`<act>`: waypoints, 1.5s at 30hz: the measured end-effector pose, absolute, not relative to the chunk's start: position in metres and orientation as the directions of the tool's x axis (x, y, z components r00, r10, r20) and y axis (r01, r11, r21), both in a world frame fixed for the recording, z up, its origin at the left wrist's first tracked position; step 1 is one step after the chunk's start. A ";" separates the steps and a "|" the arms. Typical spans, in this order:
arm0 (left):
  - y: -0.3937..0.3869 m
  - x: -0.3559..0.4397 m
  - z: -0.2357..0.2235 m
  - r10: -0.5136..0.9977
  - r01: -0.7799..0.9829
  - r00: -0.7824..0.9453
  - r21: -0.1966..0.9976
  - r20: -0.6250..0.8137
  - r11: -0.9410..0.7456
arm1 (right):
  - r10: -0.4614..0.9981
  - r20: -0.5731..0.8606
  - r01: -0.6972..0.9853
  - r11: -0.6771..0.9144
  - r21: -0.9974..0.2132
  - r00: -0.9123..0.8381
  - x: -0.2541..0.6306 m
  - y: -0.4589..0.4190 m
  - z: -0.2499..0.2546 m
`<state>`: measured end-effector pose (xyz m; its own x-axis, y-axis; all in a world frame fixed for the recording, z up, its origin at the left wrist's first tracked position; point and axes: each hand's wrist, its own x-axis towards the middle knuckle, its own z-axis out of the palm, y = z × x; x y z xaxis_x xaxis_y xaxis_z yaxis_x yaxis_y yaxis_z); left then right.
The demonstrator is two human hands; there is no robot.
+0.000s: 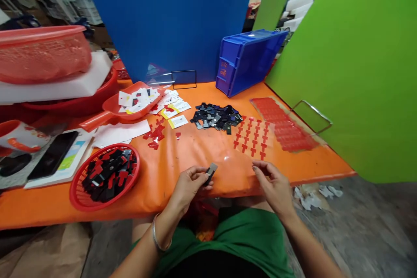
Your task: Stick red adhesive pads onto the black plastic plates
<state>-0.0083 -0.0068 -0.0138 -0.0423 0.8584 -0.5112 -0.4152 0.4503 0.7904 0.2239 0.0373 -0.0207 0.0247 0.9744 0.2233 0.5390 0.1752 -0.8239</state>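
Note:
Between the thumb and fingers of my left hand [192, 184] is a small flat dark piece [211, 170] with a grey end, tilted up above the table's front edge. My right hand [273, 184] is to the right, thumb and forefinger tips brought together in a pinch; whatever they may hold is too small to make out. Just beyond it lies a clear sheet with rows of red T-shaped stickers [254, 139]. A pile of similar dark pieces [215, 116] sits behind the sheet's left side. At left, a red basket [73, 186] contains black pieces, some bearing red stickers.
A red scoop [97, 120] with white cards stands at the back left, beside loose red bits [155, 134]. A phone [54, 154] and a mug [24, 137] are far left. A blue bin [247, 61] lies on its side behind; red sticker sheets [283, 124] lie right.

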 end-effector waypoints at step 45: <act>0.064 0.109 -0.026 0.845 -0.303 0.134 0.791 -0.517 0.532 | 0.978 0.118 0.377 0.046 -0.925 0.170 0.278 0.034 -0.024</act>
<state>0.1092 0.0636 -0.0256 0.1336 0.8455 -0.5171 -0.3027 0.5316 0.7910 0.2776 0.0336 -0.0242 0.1700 0.9784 0.1180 0.3766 0.0461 -0.9252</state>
